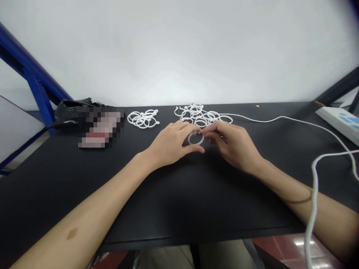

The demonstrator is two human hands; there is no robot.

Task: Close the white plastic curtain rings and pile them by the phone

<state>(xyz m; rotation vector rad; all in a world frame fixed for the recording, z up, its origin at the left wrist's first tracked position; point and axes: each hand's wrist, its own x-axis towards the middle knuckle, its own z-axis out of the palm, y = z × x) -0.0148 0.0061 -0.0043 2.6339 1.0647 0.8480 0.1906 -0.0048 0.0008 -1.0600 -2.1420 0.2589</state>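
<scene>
A white plastic ring, like a shower curtain ring, is between my two hands above the black table. My left hand curves around its left side, fingertips at the ring's top and thumb below. At the upper right of the ring, my right hand pinches it between thumb and index finger; the exact spot is hidden by the fingertips. Just beyond my hands lies a loose heap of similar white rings, some with small ball ends. A smaller group of rings lies to the left.
The black table meets a pale wall at the back. On its left are a blurred-out phone-like object and a crumpled black bag. A white cable crosses the right side near a white box. Blue frame bars stand at left.
</scene>
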